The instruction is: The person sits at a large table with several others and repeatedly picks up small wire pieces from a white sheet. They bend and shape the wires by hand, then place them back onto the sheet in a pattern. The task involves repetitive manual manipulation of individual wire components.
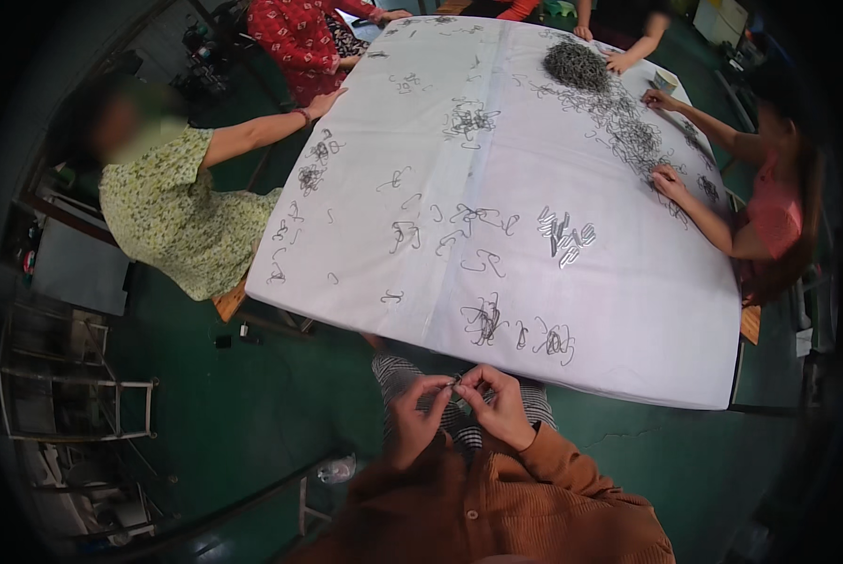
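We note both hands, left (414, 411) and right (502, 406), pinching one small bent grey wire clip (458, 382) off the white-covered surface (628, 320); a slip would likely drop it floorward.

Both forearms, in orange-brown sleeves, come from the lower edge and bend inward so the hands meet in front of the body. The left hand (414, 416) has its fingers curled, thumb and forefinger pinched in a closed grip. The right hand (499, 406) faces it, fingertips touching, also pinched closed.
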`<move>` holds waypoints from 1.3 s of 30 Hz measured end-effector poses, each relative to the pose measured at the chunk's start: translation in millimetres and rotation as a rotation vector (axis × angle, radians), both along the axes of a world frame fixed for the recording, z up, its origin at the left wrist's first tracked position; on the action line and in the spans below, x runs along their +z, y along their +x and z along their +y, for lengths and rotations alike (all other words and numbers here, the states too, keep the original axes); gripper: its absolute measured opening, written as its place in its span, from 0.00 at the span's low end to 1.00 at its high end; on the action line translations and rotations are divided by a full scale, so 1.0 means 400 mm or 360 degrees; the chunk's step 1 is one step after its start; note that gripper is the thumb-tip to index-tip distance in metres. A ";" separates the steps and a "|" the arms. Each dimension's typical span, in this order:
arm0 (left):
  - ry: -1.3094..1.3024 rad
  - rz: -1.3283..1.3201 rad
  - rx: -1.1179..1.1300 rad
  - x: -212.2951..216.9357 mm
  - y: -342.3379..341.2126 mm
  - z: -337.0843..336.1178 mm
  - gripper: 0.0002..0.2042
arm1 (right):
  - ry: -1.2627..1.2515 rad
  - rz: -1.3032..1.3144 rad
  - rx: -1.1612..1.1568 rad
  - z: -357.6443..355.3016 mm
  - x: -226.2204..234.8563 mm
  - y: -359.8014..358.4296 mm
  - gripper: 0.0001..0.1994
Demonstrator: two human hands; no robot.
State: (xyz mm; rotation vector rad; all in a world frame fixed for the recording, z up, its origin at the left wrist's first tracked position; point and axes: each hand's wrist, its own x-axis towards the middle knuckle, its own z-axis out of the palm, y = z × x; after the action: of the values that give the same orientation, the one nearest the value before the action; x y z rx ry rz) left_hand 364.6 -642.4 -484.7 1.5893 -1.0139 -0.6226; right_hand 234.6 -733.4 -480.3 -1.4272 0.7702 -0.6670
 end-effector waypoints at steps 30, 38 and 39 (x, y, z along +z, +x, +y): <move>0.0173 -0.1046 -0.0442 -0.202 -0.135 -0.796 0.09 | -0.0987 -0.0042 -0.0071 -0.010 -0.020 -0.078 0.07; 0.0423 -0.0799 -0.0653 -0.192 -0.103 -0.810 0.06 | -0.0955 -0.0006 0.0002 -0.013 -0.032 -0.096 0.07; 0.0374 -0.0769 -0.0667 -0.184 -0.097 -0.797 0.06 | -0.0939 0.0014 0.0016 -0.015 -0.032 -0.097 0.07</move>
State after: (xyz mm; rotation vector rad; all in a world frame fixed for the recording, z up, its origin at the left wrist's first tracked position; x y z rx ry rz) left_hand 325.7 -961.2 -558.2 1.7920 -1.7142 -0.6708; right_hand 195.8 -739.3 -493.0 -1.9645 0.5931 -0.9285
